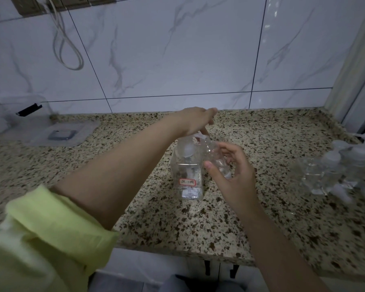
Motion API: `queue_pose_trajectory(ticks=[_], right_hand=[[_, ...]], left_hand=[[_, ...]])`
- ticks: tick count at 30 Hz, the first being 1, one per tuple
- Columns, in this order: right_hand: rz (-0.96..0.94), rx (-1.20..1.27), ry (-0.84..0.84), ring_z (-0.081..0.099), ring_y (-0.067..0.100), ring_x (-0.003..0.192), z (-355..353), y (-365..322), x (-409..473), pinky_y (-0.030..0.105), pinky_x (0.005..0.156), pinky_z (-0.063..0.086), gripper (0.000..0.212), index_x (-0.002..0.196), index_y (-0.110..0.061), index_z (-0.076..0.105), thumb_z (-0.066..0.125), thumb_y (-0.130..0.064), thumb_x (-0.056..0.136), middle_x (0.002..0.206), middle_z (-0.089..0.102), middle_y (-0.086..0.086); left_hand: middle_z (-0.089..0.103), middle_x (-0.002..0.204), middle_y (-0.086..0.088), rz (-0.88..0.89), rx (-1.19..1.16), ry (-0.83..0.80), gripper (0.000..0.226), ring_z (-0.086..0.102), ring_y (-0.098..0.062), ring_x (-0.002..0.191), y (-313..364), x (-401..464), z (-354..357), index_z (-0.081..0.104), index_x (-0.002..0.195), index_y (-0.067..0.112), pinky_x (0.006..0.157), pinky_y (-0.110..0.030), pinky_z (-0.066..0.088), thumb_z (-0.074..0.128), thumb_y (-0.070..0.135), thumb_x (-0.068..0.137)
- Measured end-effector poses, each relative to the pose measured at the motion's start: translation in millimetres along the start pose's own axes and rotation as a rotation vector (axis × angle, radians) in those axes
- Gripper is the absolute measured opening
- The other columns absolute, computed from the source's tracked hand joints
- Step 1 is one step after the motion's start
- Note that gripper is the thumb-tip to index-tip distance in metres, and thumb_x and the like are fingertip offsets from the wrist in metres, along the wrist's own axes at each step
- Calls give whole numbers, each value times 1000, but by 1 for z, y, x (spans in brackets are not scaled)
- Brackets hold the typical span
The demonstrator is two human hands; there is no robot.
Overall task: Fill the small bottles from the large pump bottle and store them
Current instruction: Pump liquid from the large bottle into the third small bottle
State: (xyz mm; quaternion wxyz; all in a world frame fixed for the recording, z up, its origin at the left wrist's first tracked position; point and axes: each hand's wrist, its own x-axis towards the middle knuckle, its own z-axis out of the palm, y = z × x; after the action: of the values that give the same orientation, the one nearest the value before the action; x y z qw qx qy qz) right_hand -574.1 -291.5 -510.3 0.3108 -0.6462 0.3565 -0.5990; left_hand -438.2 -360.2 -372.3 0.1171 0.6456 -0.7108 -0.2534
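The speckled granite countertop [261, 207] runs wide under a white marble-veined tile wall [177, 49], and at its far left sits a clear plastic storage box [19, 116] with its flat clear lid [61, 134] lying just beside it. Centre stage stands the large clear square pump bottle [188, 175], red-bordered label facing us, upright on the counter. Off to the right waits a cluster of small clear bottles with white caps [333, 171], well apart from the action. The left hand [195, 121] reaches over the pump head, fingers bent down onto it, pressing. The right hand [230, 171] curls thumb and fingers round a small clear uncapped bottle [216, 159], tilted with its mouth up at the white nozzle [200, 137]. So we're mid-fill, I'd say; how full it is, I cannot tell. Next up, likely: keep that mouth squarely under the spout, then cap it without spilling.
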Motion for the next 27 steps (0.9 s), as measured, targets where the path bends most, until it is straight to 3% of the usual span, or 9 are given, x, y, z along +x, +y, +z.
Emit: queue_pose_trajectory(ticks=[3, 8, 12, 15, 19, 23, 27], right_hand=[[2, 1, -4, 63, 6, 107, 0, 0, 0, 24, 90, 53, 45, 125, -26, 60, 79, -26, 83, 116, 67, -15], [-16, -7, 12, 64, 11, 109, 0, 1, 0, 34, 92, 54, 45, 125, -25, 61, 80, -23, 84, 118, 67, -12], [1, -8, 1, 64, 7, 109, 0, -1, 0, 38, 94, 56, 46, 124, -26, 61, 80, -22, 84, 116, 67, -18], [4, -2, -2, 64, 7, 110, -1, -2, 0, 42, 96, 56, 45, 125, -26, 61, 80, -24, 84, 116, 66, -22], [17, -11, -3, 63, 5, 112, 0, -5, 0, 39, 99, 54, 45, 123, -33, 59, 77, -35, 81, 116, 65, -24], [33, -2, -1, 62, 5, 111, 0, -4, -1, 42, 98, 54, 46, 123, -32, 60, 77, -37, 80, 117, 64, -25], [25, -16, -13, 62, 3, 110, 1, -5, 0, 37, 96, 54, 46, 123, -32, 59, 77, -34, 82, 117, 64, -25]], left_hand=[[72, 117, -5, -7, 3, 1, 62, 60, -24, 113, -3, 1, 0, 57, 136, 16, 101, -37, 37, 16, 52, 106], [74, 109, -4, -12, -31, 26, 60, 60, -25, 116, -2, 2, -2, 59, 132, 16, 107, -43, 40, 18, 52, 106], [72, 117, -4, -20, 13, 21, 60, 58, -24, 117, -4, 2, 0, 59, 133, 17, 106, -39, 38, 17, 50, 106], [74, 111, -4, -25, -52, 16, 59, 58, -25, 118, -4, 3, -2, 59, 131, 18, 109, -46, 39, 18, 51, 106], [70, 122, -7, -20, 0, -2, 60, 57, -21, 112, 0, 2, -1, 57, 135, 15, 100, -33, 37, 17, 49, 107], [72, 115, -7, -8, -15, -3, 62, 59, -25, 115, 0, 0, -1, 58, 134, 14, 106, -41, 41, 16, 50, 107], [70, 121, -7, -19, 23, -1, 63, 60, -24, 115, -3, 0, 1, 59, 134, 15, 94, -34, 36, 14, 50, 107]])
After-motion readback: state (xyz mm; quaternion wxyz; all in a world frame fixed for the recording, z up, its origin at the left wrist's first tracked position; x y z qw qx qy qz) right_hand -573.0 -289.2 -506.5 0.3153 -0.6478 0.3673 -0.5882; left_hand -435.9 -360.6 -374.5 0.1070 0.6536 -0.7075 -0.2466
